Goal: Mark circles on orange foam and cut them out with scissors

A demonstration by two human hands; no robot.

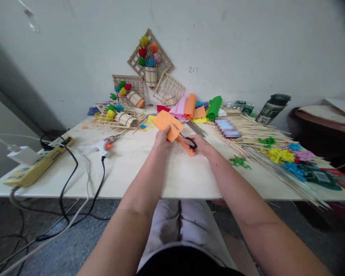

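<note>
My left hand (162,137) pinches a sheet of orange paper (163,120) above the table, with thin lines showing on it. In my right hand (200,144) is a pair of scissors (192,142) with black handles, fingers closed through the loops. The blades point up and left into the sheet's right edge, where a slit parts the paper. Below the blades, an orange strip (189,149) hangs or lies beside my right hand; whether it is still joined to the sheet I cannot tell.
A glue gun (102,146) and a yellow power strip (37,163) with cables lie left. Bamboo lattices (151,53) with paper flowers stand behind. Rolled coloured paper (190,106), a blurred phone (227,128), many thin sticks (258,130), paper flowers (281,155) and a dark bottle (273,109) are right.
</note>
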